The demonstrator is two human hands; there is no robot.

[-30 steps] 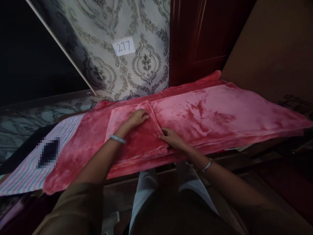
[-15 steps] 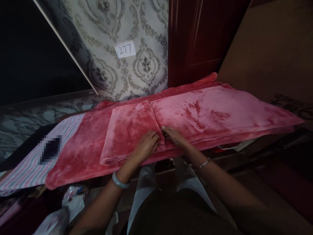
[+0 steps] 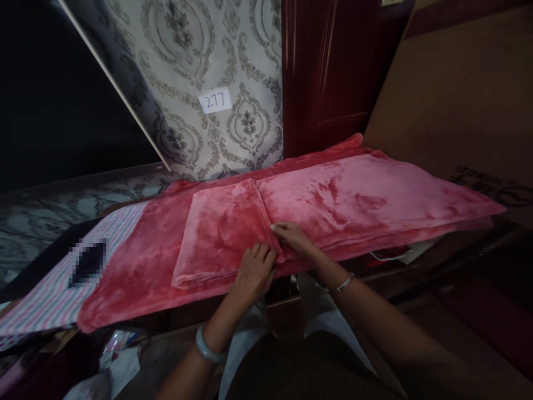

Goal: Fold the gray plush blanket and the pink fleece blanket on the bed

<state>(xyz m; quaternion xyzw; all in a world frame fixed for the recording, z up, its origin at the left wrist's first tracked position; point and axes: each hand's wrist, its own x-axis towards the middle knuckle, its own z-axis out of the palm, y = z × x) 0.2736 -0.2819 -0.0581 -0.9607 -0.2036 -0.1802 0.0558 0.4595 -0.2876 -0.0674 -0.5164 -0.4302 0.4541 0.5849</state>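
A pink-red plush blanket (image 3: 353, 189) lies spread lengthwise before me, with a squarish folded section (image 3: 220, 222) on top at its middle. My left hand (image 3: 256, 269) is at the near right corner of that section, its fingers curled over the cloth and the thumb hidden. Just to its right, my right hand (image 3: 293, 236) pinches at the section's right edge, thumb and forefinger close together. A bangle is on my left wrist and a thin bracelet on my right.
Striped cloth (image 3: 50, 289) sticks out at the left end, partly covered by a blurred patch. Behind stand a patterned wall with a "277" paper (image 3: 215, 100), a dark red panel (image 3: 325, 66) and a large cardboard box (image 3: 458, 94). Plastic bags (image 3: 120, 344) lie low at left.
My left hand has slid toward me, down to the folded section's near corner. My right hand stays by the right edge, now slightly farther up it. The camera view has tilted a little upward.
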